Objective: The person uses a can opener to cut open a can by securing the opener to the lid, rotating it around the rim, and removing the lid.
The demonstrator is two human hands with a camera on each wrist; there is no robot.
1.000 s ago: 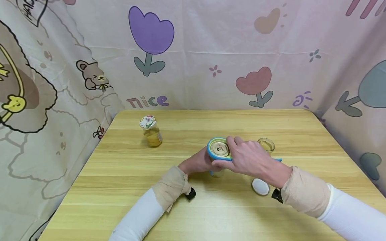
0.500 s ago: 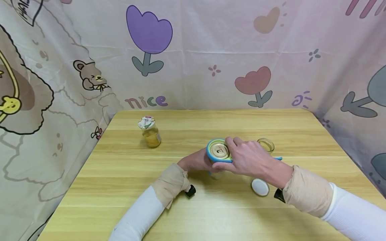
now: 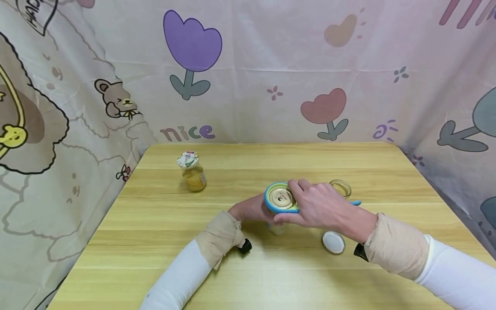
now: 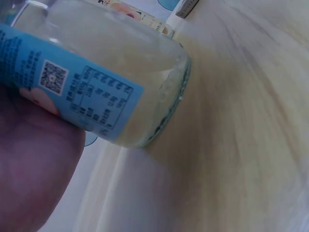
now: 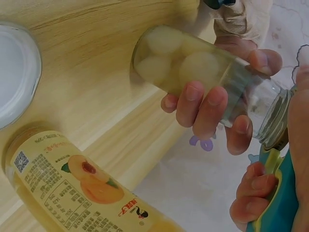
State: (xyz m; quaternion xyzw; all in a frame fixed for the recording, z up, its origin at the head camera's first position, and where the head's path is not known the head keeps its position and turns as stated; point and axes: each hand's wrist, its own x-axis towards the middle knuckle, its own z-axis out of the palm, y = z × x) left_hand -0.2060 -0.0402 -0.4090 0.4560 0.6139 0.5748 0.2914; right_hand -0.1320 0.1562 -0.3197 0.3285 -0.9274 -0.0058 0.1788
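My left hand point(image 3: 252, 209) grips a glass jar point(image 5: 169, 53) of pale round fruit around its middle. The jar's blue label point(image 4: 72, 79) shows in the left wrist view, where the jar appears just above or on the wooden table. Over the jar's gold lid point(image 3: 280, 198) sits the ring of a blue and green jar opener point(image 5: 285, 193). My right hand point(image 3: 323, 204) holds the opener's handle, its fingers curled round it in the right wrist view. The handle's tip pokes out beyond that hand in the head view.
A jar with a peach label point(image 5: 91, 183) stands behind my right hand, seemingly uncapped. Nearer me, a loose lid point(image 3: 333, 243) lies white inside up. At the back left stands a yellow-filled jar point(image 3: 194, 178) with a patterned cover. A printed cloth point(image 3: 248, 99) hangs behind the table.
The head view has shifted a little, and the opener's ring and lid sit slightly lower in it. Both hands keep their holds on the jar and opener.
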